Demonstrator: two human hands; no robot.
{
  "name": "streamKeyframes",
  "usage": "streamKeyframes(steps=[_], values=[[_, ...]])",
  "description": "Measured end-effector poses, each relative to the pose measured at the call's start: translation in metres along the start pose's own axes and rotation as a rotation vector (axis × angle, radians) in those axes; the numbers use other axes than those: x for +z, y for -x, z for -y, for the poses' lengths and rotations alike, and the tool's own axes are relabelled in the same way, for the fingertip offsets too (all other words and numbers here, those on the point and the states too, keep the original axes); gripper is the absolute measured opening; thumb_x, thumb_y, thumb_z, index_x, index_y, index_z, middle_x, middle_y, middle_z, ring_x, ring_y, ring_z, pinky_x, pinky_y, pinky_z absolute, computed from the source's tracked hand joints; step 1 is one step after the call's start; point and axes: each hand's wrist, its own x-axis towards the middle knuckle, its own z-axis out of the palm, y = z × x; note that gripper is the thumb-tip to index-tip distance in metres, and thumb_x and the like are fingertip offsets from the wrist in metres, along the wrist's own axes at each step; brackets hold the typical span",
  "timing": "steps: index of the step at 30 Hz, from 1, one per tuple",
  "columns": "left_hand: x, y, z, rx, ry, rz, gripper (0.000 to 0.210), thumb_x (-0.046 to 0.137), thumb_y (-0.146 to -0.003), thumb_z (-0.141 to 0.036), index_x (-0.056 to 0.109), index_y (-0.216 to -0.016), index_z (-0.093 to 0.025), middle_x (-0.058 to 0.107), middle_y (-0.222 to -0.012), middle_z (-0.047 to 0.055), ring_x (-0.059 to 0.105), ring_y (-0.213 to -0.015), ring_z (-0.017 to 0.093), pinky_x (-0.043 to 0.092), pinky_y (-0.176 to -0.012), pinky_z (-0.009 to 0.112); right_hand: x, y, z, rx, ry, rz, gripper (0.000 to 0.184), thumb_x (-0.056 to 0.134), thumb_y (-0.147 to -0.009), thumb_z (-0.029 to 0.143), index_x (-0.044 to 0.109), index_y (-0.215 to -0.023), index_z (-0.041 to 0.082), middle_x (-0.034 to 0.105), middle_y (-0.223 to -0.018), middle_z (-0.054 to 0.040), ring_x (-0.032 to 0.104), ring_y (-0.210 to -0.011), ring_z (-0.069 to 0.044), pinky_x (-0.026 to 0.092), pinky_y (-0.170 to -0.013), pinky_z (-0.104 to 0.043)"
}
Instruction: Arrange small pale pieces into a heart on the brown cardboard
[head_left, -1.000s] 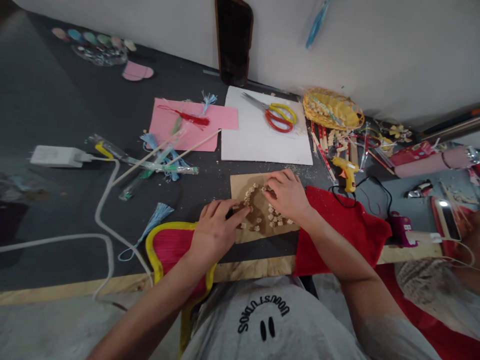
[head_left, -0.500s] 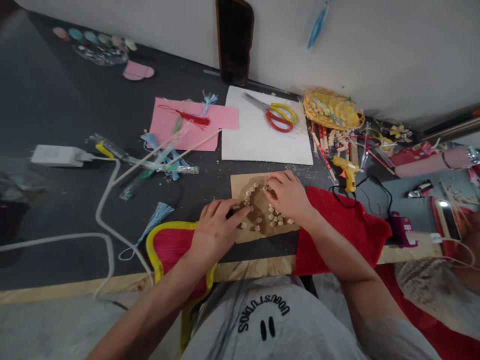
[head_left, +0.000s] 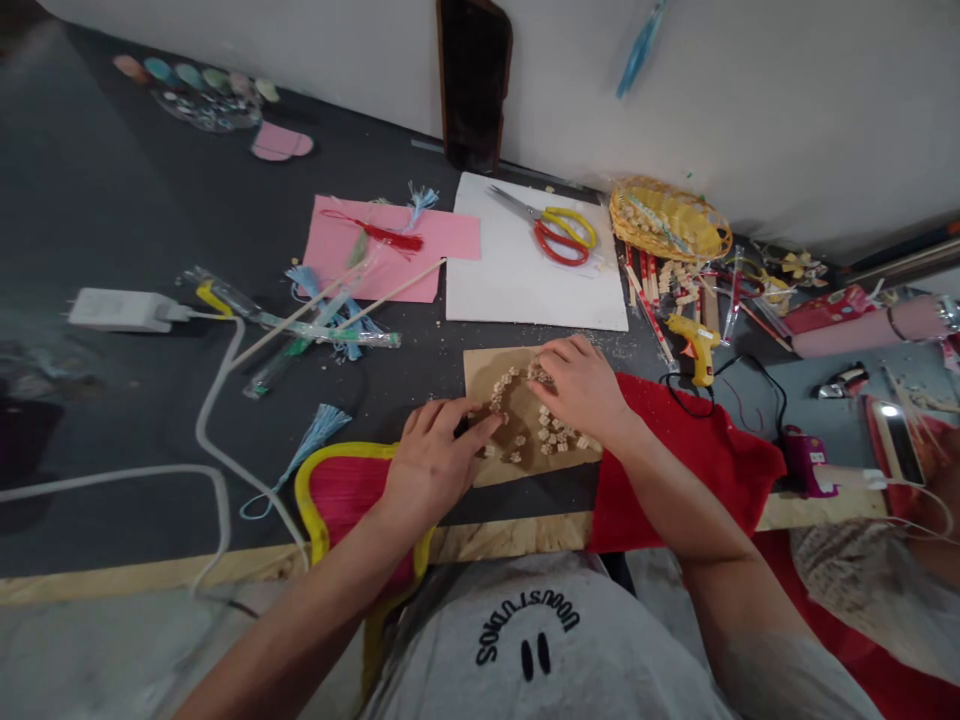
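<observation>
On a brown sheet of card [head_left: 487, 475], small beige knobbly pieces [head_left: 509, 377] form a curved row, and several loose ones [head_left: 553, 436] lie in a cluster below it. My left hand [head_left: 431, 455] rests at the card's left edge, thumb and index finger apart, their tips by the lower left end of the row. At the row's upper right end, my right hand [head_left: 581, 390] has its fingers bent and pinched on a beige piece; the fingers partly cover it.
Behind the card lies a white board [head_left: 525, 290] with scissors [head_left: 555, 228]. A yellow basket [head_left: 667, 218], a glue gun [head_left: 697, 348] and red cloth [head_left: 675, 460] are on the right. Left are tassels [head_left: 319, 430], a white cable [head_left: 206, 400] and pink paper [head_left: 442, 235]. A phone [head_left: 474, 90] leans upright.
The view has shifted slightly. Both hands stay almost where they were, with only small movement of the right fingers at the row of beige pieces.
</observation>
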Motion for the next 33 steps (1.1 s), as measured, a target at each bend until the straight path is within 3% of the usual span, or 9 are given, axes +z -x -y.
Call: streamKeyframes(steps=[17, 33], values=[[0.000, 0.000, 0.000, -0.018, 0.004, 0.022, 0.049, 0.054, -0.084, -0.004, 0.072, -0.123, -0.029, 0.068, -0.116, 0.010, 0.057, -0.102, 0.027, 0.047, -0.082, 0.039, 0.007, -0.012, 0.010, -0.026, -0.026, 0.005, 0.019, 0.055, -0.103, 0.032, 0.071, -0.103, 0.022, 0.069, -0.123, -0.0069, 0.052, -0.115, -0.028, 0.042, -0.087, -0.042], [0.000, 0.000, -0.001, -0.023, -0.006, 0.016, 0.052, 0.053, -0.082, -0.001, 0.072, -0.122, -0.028, 0.069, -0.116, 0.010, 0.057, -0.101, 0.028, 0.048, -0.082, 0.040, 0.007, -0.002, 0.006, -0.049, 0.021, 0.016, 0.018, 0.054, -0.103, 0.031, 0.070, -0.102, 0.022, 0.069, -0.123, -0.0072, 0.052, -0.113, -0.028, 0.041, -0.091, -0.043]])
